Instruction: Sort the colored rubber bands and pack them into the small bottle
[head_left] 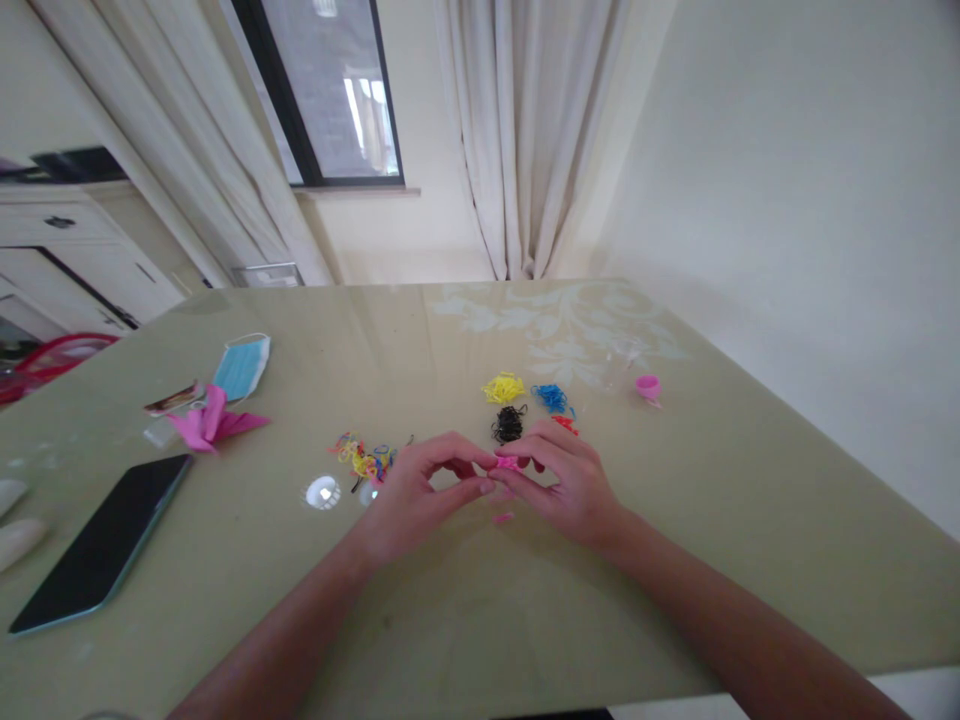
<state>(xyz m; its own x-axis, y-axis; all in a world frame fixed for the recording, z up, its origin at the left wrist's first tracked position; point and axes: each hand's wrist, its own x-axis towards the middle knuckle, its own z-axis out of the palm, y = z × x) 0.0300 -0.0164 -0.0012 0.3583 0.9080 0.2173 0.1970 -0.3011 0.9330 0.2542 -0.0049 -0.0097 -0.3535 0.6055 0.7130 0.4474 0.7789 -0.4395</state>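
Observation:
A small bunch of pink rubber bands [508,463] is pinched between my two hands, just above the table. My left hand [427,490] grips its left end with thumb and fingertips. At the other end, the fingertips of my right hand [570,480] close on it. Beyond my hands lie piles of black bands [509,424], yellow bands [503,388] and blue bands [553,398]. A red pile [565,425] is partly hidden behind my right hand. Mixed coloured bands [365,458] lie left of my left hand.
A pink cup-shaped piece [648,387] stands on the right of the glossy table [465,640]. Towards the left are a blue face mask [242,368], a pink folded paper shape [214,422] and a dark-screened phone [105,540]. A wall [810,250] borders the table's right side.

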